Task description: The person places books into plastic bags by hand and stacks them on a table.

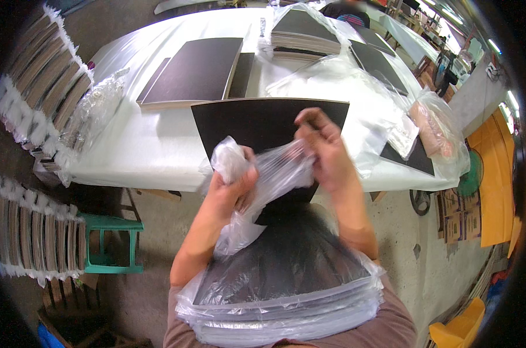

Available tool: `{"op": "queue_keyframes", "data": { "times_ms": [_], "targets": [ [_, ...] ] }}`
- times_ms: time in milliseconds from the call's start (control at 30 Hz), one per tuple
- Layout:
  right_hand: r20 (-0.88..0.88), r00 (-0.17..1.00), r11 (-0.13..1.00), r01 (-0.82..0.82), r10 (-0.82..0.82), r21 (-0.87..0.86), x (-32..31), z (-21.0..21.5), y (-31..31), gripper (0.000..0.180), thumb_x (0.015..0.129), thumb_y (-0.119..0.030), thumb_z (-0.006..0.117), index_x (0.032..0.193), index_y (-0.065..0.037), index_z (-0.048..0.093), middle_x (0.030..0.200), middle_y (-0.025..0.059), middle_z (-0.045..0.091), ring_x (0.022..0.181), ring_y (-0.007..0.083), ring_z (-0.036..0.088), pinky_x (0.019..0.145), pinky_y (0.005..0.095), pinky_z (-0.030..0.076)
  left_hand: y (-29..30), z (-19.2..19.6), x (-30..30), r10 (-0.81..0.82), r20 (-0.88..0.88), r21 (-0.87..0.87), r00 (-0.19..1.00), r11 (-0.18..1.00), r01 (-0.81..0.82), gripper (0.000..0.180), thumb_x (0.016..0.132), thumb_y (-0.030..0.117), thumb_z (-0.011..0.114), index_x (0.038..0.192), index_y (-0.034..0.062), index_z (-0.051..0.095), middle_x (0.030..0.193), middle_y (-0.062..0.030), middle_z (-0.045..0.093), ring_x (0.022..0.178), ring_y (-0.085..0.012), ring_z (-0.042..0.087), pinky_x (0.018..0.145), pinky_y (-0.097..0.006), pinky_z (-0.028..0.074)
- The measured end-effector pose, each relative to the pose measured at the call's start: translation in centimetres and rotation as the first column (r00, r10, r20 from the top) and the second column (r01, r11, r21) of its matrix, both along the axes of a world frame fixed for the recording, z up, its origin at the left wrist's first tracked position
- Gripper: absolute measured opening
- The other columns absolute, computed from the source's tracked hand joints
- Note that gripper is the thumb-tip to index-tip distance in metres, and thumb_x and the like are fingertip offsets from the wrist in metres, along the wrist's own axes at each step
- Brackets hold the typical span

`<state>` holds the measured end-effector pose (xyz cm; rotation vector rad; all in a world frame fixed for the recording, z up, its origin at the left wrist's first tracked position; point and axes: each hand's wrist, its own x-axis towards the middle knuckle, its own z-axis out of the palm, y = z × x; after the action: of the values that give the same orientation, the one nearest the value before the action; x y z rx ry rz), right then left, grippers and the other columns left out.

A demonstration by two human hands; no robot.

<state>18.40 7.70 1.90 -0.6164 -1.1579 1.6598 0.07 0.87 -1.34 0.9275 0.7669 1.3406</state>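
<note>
My left hand (235, 182) is closed around the bunched mouth of a clear plastic bag (277, 171). The film stretches across to my right hand (325, 145), whose curled fingers hold its other side; motion blurs them a little. Below my hands, against my body, rests a stack of black boards (286, 261) wrapped in clear plastic, its layered edges toward me. Behind my hands a black board (263, 119) leans upright at the table's near edge. My hands and the film hide part of it.
The table (135, 145) has a whitish plastic cover. On it lie stacked dark boards (196, 69), a partly bagged stack (306, 37), loose plastic film (338, 87) and a bag with pinkish contents (434, 130). Wrapped stacks (37, 226) and a green stool (115, 240) stand left.
</note>
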Motion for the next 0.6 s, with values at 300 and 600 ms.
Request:
{"op": "queue_keyframes", "data": {
  "times_ms": [300, 600],
  "targets": [
    [-0.139, 0.962, 0.966, 0.246, -0.234, 0.079, 9.9, 1.7, 2.7, 0.030, 0.082, -0.013, 0.053, 0.110, -0.010, 0.042, 0.055, -0.0052, 0.038, 0.036, 0.0006, 0.026, 0.032, 0.0154, 0.021, -1.1, -1.5, -8.1, -0.465, -0.623, 0.281, 0.629, 0.617, 0.735, 0.056, 0.060, 0.023, 0.074, 0.105, 0.0025, 0.049, 0.084, -0.0036, 0.055, 0.066, -0.0149, 0.051, 0.060, -0.025, 0.042],
    [0.339, 0.301, 0.223, -0.942, 0.891, 0.249, 2.5, -3.4, -1.5, 0.057, 0.064, -0.015, 0.072, 0.113, -0.001, 0.048, 0.112, 0.0103, 0.051, 0.108, 0.0187, 0.043, 0.091, 0.0303, 0.033, -2.9, -6.1, -7.0, -0.166, -0.224, -0.049, 0.960, 0.986, 0.159, 0.054, 0.063, 0.026, 0.071, 0.107, 0.0022, 0.049, 0.086, -0.0058, 0.055, 0.070, -0.0162, 0.052, 0.062, -0.028, 0.044]
  ]
}}
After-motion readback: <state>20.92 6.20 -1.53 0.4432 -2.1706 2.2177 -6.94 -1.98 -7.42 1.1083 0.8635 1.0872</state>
